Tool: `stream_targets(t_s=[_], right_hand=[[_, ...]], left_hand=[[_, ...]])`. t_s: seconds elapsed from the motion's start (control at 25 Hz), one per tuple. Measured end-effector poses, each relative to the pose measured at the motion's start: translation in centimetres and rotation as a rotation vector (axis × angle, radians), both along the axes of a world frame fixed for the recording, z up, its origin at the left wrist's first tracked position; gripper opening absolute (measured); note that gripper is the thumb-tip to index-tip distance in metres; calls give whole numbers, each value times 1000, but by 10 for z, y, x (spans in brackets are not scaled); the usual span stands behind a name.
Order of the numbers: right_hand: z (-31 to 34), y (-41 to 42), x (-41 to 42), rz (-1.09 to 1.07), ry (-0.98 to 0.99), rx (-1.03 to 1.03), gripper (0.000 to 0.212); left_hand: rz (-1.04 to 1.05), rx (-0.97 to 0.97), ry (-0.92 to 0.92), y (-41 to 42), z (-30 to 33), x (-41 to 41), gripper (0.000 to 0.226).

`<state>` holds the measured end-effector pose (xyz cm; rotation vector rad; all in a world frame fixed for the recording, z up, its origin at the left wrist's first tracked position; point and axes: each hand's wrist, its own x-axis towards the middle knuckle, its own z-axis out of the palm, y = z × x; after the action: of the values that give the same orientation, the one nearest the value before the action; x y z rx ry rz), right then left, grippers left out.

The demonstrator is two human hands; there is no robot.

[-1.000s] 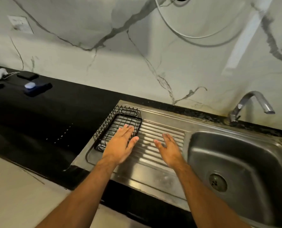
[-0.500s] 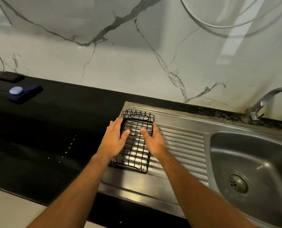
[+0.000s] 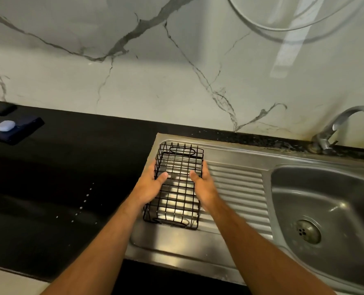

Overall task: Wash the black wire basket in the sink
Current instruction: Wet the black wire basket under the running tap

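Now black wire basket (image 3: 177, 186) clasped between left hand (image 3: 150, 185), right hand (image 3: 203, 185)

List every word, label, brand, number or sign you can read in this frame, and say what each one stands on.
None can be read.
Black wire basket, held by the left hand and right hand: bare wire, no label.
Sink and tap: no brand mark visible.
Dark devices and the pale oval case on the black counter: too small and blurred to show any print.
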<state>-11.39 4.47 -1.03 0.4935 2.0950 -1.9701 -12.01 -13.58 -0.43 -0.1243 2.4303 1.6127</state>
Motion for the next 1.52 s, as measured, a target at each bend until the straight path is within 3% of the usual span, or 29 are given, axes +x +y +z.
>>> stream_targets(t_s=[0.2,0.36,0.48,0.64,0.76,0.92,1.08,1.16,1.24,1.32,1.4,1.44,1.52], right_hand=[[24,47,26,6,105,106,71],[30,95,46,-23,185,134,76],[34,138,59,-44,214,108,89],[30,212,73,-61,203,113,121],[35,278,86,-133,165,41,124],[44,355,99,-232,155,40,82],[50,391,110,-309,115,175,92],[45,400,110,-339,107,241,83],[42,403,110,-354,114,325,61],[39,402,110,-328,149,396,44],[37,402,109,-334,154,406,39],[36,403,109,-342,146,408,38],[30,404,109,-380,138,413,39]], left_hand=[[-7,1,-18,44,14,21,74],[-90,-90,95,97,24,39,78],[-120,-115,113,139,28,49,84],[-126,-28,135,215,33,70,90],[-100,41,137,277,32,84,101],[-66,46,174,355,32,102,119],[-121,-63,214,397,17,109,138],[-155,-144,239,406,10,107,142],[-229,-158,162,414,11,98,136],[-191,49,9,424,22,87,112],[-20,303,-104,433,25,67,90],[39,368,-163,437,23,55,91],[59,322,-232,444,26,36,96]])
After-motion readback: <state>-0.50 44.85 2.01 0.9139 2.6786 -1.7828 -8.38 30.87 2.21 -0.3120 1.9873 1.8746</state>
